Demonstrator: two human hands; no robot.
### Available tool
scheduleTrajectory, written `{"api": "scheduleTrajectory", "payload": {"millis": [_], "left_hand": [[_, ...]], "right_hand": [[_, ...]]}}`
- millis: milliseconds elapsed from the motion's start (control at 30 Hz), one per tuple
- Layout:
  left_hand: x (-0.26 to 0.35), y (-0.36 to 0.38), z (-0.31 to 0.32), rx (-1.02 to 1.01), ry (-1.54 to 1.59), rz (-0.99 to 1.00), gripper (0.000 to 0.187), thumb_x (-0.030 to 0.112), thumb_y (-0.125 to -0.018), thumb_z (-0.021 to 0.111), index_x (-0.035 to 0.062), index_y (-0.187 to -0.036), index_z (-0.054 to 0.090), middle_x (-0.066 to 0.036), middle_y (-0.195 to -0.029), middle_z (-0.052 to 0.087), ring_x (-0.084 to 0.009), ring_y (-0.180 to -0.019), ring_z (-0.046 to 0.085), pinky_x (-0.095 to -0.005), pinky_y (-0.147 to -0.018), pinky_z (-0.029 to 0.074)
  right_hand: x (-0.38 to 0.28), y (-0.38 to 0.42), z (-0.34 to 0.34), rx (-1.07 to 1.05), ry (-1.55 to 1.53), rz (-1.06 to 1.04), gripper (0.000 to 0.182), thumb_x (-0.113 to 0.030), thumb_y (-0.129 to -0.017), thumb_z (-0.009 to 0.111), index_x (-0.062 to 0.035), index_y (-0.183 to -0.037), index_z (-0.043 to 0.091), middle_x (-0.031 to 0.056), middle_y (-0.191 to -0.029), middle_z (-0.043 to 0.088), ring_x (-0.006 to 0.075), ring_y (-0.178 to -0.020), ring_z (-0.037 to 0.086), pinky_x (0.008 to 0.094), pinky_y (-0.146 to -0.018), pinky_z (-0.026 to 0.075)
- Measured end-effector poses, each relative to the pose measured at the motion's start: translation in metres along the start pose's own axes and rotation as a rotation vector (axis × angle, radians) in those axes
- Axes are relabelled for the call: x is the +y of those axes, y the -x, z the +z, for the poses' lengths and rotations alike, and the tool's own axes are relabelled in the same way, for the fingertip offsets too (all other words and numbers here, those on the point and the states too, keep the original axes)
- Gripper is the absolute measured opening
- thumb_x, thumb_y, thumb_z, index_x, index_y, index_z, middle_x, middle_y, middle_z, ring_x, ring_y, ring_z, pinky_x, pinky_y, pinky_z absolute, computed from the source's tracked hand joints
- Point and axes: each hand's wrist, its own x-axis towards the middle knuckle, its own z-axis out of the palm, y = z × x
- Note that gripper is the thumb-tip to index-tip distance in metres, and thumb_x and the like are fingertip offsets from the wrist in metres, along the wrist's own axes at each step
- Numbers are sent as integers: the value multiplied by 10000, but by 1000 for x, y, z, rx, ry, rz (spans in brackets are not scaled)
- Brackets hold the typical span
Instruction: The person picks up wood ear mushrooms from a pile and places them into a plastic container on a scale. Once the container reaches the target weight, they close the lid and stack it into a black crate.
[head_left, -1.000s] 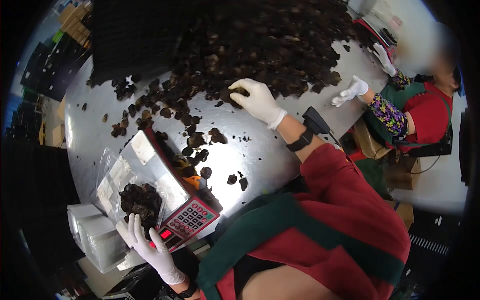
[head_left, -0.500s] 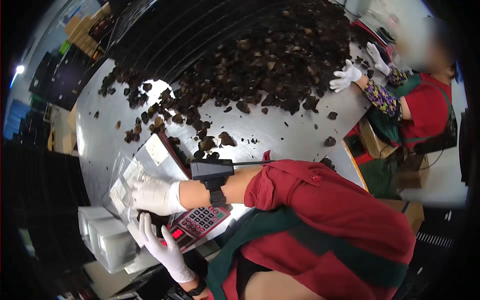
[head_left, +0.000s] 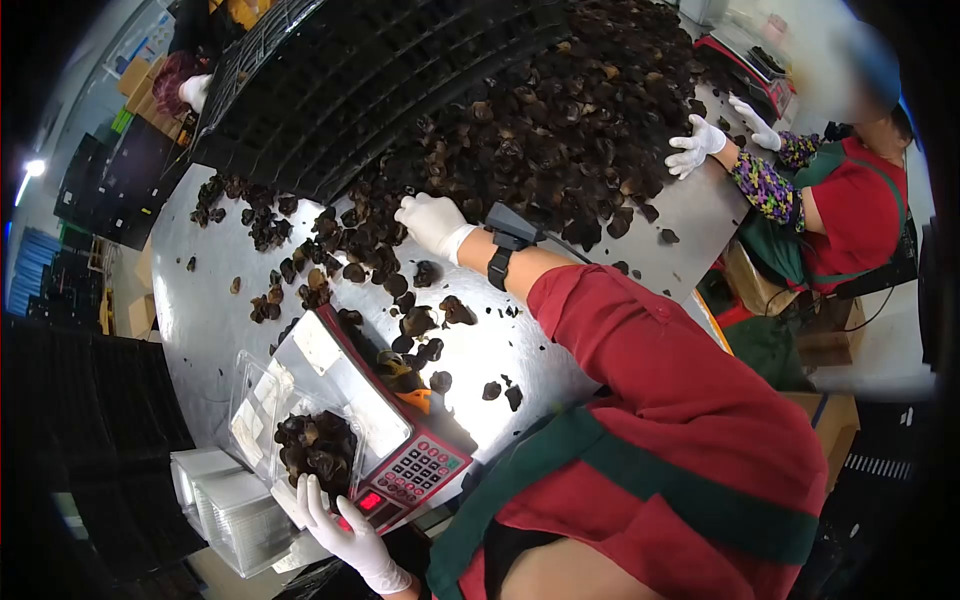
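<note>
My left hand (head_left: 350,540), in a white glove, rests with fingers stretched out at the near edge of a clear plastic clamshell box (head_left: 272,462). A heap of dark wood ear mushrooms (head_left: 318,450) fills part of that box, which sits open on a scale with a red keypad panel (head_left: 425,468). Farther off, my right hand (head_left: 432,225), also gloved, is at the near edge of the large pile of wood ear mushrooms (head_left: 540,150). Its fingers are curled downward, and whatever lies under them is hidden.
A black crate (head_left: 370,90) is tipped beside the pile. Stacked clear boxes (head_left: 235,515) stand left of the scale. An orange-handled tool (head_left: 412,400) lies by the scale. Across the metal table (head_left: 200,330), a co-worker's gloved hand (head_left: 695,147) is near the pile; another person's gloved hand (head_left: 195,92) is behind the crate.
My right hand has left the box on the scale and moved up and right to the pile, uncovering the mushrooms in the box. My left hand stays by the box.
</note>
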Motion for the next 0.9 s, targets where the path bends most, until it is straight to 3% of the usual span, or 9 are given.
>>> {"api": "scheduleTrajectory", "payload": {"millis": [100, 200, 300, 367, 433, 567, 700, 800, 900], "left_hand": [[4, -2, -2, -24, -38, 22, 413, -4, -943, 524, -26, -1355, 534, -207, -1384, 513, -371, -1304, 498, -460, -1087, 409], [5, -3, -4, -39, -74, 41, 401, 3, -956, 521, -29, -1356, 532, -212, -1390, 506, -368, -1310, 493, -458, -1095, 404], [5, -2, -2, -34, 32, -27, 393, 11, -968, 519, -29, -1359, 533, -210, -1407, 496, -365, -1323, 485, -457, -1101, 399], [4, -3, -3, -43, -4, -15, 385, 168, -1036, 522, -12, -1375, 518, -181, -1424, 500, -349, -1346, 477, -450, -1135, 370], [3, -3, -3, -42, -44, 13, 385, 159, -1036, 518, -13, -1380, 513, -180, -1423, 501, -353, -1348, 473, -452, -1146, 357], [4, -3, -2, -25, -29, 38, 382, 123, -1027, 512, -14, -1384, 509, -181, -1420, 505, -349, -1352, 469, -447, -1155, 346], [5, -3, -3, -43, -51, 43, 416, -12, -965, 503, -19, -1381, 525, -197, -1444, 477, -366, -1384, 437, -444, -1089, 417], [12, -2, -3, 21, -68, 60, 455, -53, -936, 517, -23, -1391, 514, -193, -1437, 482, -361, -1356, 472, -434, -1065, 441], [30, 0, -5, 51, -23, -8, 426, 14, -987, 510, -15, -1411, 489, -167, -1432, 500, -325, -1356, 476, -431, -1121, 390]], "right_hand": [[-4, -6, 4, -67, 6, 68, 131, -97, -797, 649, -120, -910, 713, 99, -1010, 665, 288, -961, 676, 403, -780, 563], [-1, -16, -17, -100, -351, 220, 132, -153, -775, 653, -175, -870, 743, 66, -989, 721, 284, -944, 689, 450, -785, 546], [20, -11, -43, 42, -846, 171, 117, -148, -792, 698, -106, -878, 765, 82, -829, 746, 213, -681, 689, 337, -655, 539], [32, -1, -83, -74, -1185, 419, 101, -142, -808, 729, -58, -855, 758, 63, -796, 740, 131, -567, 604, 281, -574, 494], [52, 15, -114, -126, -1297, 475, 134, -123, -866, 704, -14, -935, 740, 73, -862, 754, 81, -542, 543, 244, -535, 460], [79, 53, -142, -99, -1150, 536, 160, -131, -918, 689, -11, -1020, 714, 70, -945, 747, 60, -574, 556, 206, -496, 420], [69, 73, -139, -131, -965, 484, 190, -136, -904, 694, -42, -1065, 732, 59, -940, 741, 106, -727, 637, 260, -700, 544], [50, 73, -115, -120, -658, 299, 282, -205, -809, 696, -126, -1076, 744, 75, -987, 756, 264, -944, 712, 345, -839, 553], [27, 77, -88, -175, -255, 60, 217, -139, -815, 672, -142, -1024, 732, 77, -1123, 677, 278, -1041, 674, 408, -842, 552]]}}
